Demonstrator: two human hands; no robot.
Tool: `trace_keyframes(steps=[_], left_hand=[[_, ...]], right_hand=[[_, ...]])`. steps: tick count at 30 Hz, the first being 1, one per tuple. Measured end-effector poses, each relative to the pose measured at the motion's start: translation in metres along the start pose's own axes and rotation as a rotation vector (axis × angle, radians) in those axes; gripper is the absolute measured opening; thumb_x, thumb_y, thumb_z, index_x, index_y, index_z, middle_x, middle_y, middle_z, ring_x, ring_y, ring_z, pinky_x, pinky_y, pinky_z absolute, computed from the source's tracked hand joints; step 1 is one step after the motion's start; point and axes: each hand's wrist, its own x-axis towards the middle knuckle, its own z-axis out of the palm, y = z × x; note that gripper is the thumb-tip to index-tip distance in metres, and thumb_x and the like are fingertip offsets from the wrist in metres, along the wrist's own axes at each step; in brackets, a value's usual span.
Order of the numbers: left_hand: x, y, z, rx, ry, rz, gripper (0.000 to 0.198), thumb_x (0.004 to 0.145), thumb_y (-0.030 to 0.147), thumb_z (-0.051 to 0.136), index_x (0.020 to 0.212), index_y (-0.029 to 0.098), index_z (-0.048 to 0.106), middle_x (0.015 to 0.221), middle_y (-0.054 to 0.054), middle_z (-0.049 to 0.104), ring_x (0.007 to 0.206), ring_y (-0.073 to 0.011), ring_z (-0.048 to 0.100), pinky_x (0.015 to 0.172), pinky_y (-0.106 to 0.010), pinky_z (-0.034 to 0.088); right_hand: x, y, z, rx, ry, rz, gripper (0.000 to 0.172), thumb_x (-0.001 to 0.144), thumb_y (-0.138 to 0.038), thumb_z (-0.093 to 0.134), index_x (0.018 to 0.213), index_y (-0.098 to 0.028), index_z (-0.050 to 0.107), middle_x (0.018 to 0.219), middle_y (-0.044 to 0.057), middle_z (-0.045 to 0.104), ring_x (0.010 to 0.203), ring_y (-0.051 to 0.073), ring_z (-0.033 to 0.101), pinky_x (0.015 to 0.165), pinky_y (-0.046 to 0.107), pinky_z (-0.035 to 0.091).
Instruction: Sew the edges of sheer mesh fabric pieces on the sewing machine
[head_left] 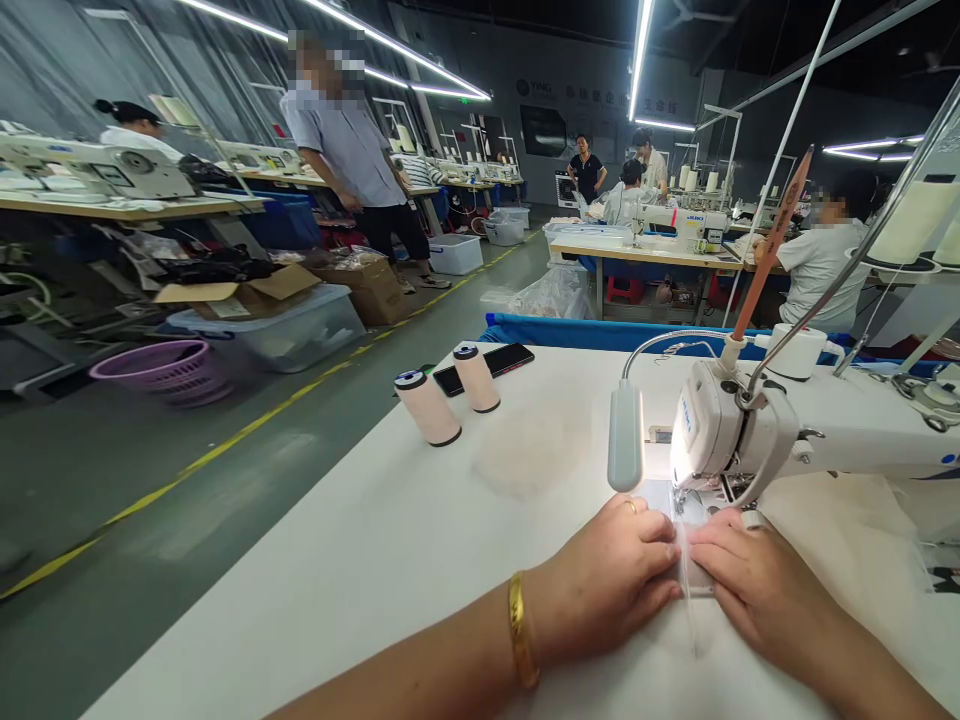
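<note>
At the sewing machine (705,420), both my hands are close to the lit needle area. My left hand (619,565), with a ring and a gold bangle, has its fingers curled and pinched at the left edge of a narrow strip of thin white fabric (691,610). From the other side, my right hand (765,580) presses its closed fingers onto the same fabric, just in front of the presser foot. The fabric runs under the foot, and its far part is hidden by the machine head. More sheer pale fabric (832,530) lies right of my right hand.
A grey lamp (625,438) hangs left of the needle. Two thread cones (427,408) and a dark phone (514,358) lie on the white table (360,560). Across the aisle, a person (349,150) stands near cardboard boxes (247,297) and a purple basket (161,370).
</note>
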Motion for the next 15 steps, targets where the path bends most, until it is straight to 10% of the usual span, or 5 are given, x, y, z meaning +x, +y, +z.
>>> trace_keyframes(steps=[15], left_hand=[[-0.0027,-0.0017,-0.0032,0.04,-0.016,-0.073,0.012,0.09,0.033,0.076,0.096,0.024,0.07,0.114,-0.005,0.068,0.093,-0.0238,0.06,0.085,-0.042,0.044]], right_hand=[[-0.0029,-0.0028,0.0026,-0.019,-0.066,0.144,0.033,0.096,-0.009,0.048,0.114,-0.025,0.069,0.142,0.01,0.066,0.132,0.034,0.057,0.101,0.052,0.057]])
